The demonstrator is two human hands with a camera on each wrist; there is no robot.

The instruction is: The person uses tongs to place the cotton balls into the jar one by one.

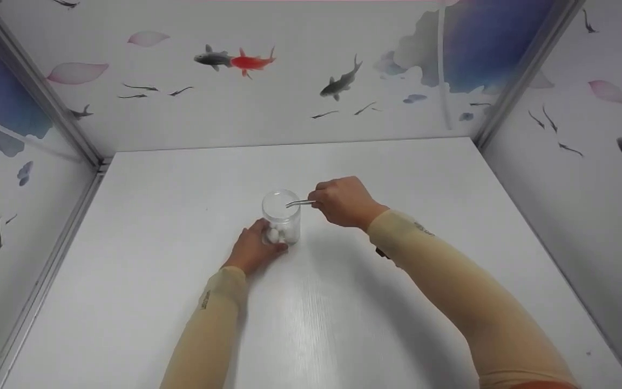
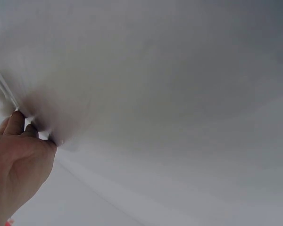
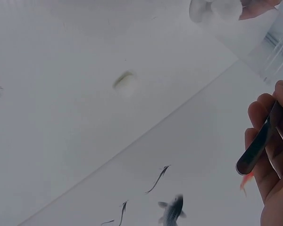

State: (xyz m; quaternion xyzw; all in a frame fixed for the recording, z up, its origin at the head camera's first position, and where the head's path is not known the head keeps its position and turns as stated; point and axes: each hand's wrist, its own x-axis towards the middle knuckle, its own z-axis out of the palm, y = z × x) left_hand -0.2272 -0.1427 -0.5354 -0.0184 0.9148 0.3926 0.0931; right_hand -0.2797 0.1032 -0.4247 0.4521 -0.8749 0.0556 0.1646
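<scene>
A clear jar stands upright near the middle of the table, with several white cotton balls low inside it. My left hand grips the jar's lower part, its thumb along the near side. In my right hand I pinch metal tweezers, whose bent tips overlap the jar's round mouth in the head view. The flat rounded end of the tweezers sticks out past my right fingers in the right wrist view. At the left wrist view's edge, my left fingertips touch the jar's side.
A white tabletop surrounds the jar. Panels printed with fish and petals rise behind it, including the back wall and the right wall. Metal frame posts stand at the corners.
</scene>
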